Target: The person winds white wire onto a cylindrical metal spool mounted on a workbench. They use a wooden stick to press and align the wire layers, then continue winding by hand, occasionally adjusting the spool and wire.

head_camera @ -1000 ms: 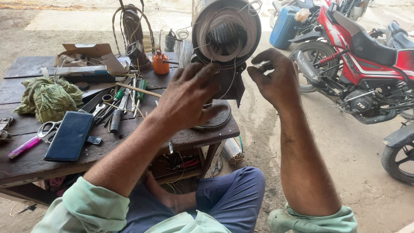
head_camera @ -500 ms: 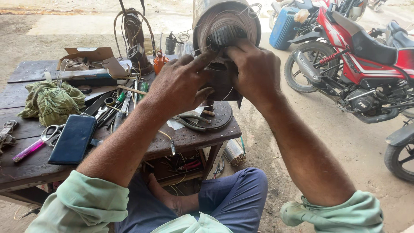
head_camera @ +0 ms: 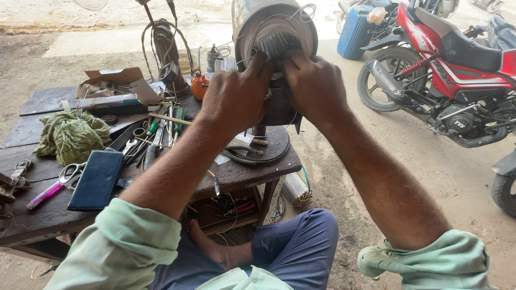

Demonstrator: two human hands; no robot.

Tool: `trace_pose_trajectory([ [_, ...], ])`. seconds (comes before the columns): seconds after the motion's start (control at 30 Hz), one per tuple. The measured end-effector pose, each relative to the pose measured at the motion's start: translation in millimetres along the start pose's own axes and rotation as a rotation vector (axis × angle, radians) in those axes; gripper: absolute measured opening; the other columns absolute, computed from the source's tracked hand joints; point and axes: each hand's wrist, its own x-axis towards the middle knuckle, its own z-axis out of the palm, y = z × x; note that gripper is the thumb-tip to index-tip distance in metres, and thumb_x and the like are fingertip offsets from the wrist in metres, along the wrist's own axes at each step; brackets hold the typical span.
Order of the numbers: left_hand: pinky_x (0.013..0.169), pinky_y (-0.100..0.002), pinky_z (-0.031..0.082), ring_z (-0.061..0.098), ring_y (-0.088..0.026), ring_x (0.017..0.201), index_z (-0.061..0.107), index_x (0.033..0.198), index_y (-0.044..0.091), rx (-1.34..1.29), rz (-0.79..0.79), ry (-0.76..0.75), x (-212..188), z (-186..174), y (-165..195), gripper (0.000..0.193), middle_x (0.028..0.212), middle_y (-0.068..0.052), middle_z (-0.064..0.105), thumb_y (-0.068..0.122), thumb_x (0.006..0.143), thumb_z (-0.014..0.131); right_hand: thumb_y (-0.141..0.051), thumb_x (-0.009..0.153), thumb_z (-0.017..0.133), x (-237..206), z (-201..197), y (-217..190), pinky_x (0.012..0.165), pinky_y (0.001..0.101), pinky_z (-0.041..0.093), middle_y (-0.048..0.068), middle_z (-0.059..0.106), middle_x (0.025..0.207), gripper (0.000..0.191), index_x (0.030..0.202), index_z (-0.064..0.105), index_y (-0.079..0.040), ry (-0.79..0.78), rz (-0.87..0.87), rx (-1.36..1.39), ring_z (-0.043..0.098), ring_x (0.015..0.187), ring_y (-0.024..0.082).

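**Okay, both your hands are right on the motor's open end**

So your left hand point(head_camera: 236, 99) and right hand point(head_camera: 314, 86) sit side by side against the front face of the motor stator point(head_camera: 274, 32), fingers curled and pressed into the copper winding around the toothed core. Neither hand is wrapped around a tool; I can't tell if a loose wire is pinched under the fingertips. The stator stands up off the dark wooden bench point(head_camera: 48, 215) at its right end, directly ahead of you and above your wrists. Its long axis runs away from you, open end facing you, so both hands meet it head-on, about equally near. Off to your left, well apart, lie scissors point(head_camera: 70, 173), a dark blue case point(head_camera: 97, 180), a green rag point(head_camera: 70, 137) and an orange oil can point(head_camera: 200, 86). A red motorcycle point(head_camera: 457, 59) is parked to your right.
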Motion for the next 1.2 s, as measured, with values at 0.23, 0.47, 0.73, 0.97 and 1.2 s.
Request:
trace_pose_trajectory([
  [0.23,0.047,-0.036,0.06,0.075,-0.024,0.065,0.069,0.111,-0.002,-0.007,-0.075,0.108,8.2,19.7,8.6,0.052,0.107,-0.015,0.065,0.044,0.089,0.08,-0.013,0.08,0.076,2.1,11.7,6.4,0.053,0.0375,0.056,0.005,0.065,0.088,0.011,0.086,0.069,-0.008,-0.021,-0.009,-0.106,0.072,0.069,0.025],
  [0.47,0.05,-0.036,0.059,0.073,-0.021,0.062,0.072,0.098,-0.001,0.014,-0.133,-0.056,0.6,18.8,13.2,0.05,0.108,-0.015,0.064,0.048,0.099,0.072,-0.013,0.08,0.075,1.7,21.8,-5.1,0.053,0.0389,0.055,0.005,0.065,0.09,0.009,0.086,0.069,-0.011,0.059,0.096,-0.09,0.072,0.071,0.025],
  [0.73,0.054,-0.034,0.06,0.073,-0.026,0.073,0.064,0.127,0.004,-0.21,-0.001,0.153,-24.3,-17.6,7.5,0.049,0.106,-0.011,0.066,0.029,0.088,0.078,-0.012,0.078,0.076,2.3,-2.2,-16.1,0.065,0.0433,0.058,0.007,0.065,0.093,0.013,0.088,0.068,-0.009,0.014,0.149,0.055,0.071,0.08,0.03],
  [0.97,0.052,-0.031,0.057,0.069,-0.021,0.077,0.071,0.104,0.004,-0.173,-0.135,0.4,-32.0,-17.7,-21.0,0.038,0.101,-0.014,0.068,0.039,0.096,0.083,-0.018,0.08,0.084,1.3,-0.7,-33.4,0.067,0.0442,0.058,0.007,0.064,0.097,0.022,0.092,0.069,-0.007,0.088,0.26,0.171,0.069,0.086,0.03],
  [1.2,0.052,-0.04,0.055,0.069,-0.02,0.063,0.075,0.093,0.006,-0.253,-0.324,0.281,-6.6,-16.9,-27.8,0.029,0.085,-0.01,0.071,0.035,0.096,0.081,-0.016,0.081,0.084,-1.2,1.3,-42.4,0.071,0.0436,0.059,0.007,0.066,0.1,0.022,0.095,0.071,-0.006,0.157,0.339,0.217,0.068,0.09,0.03],
])
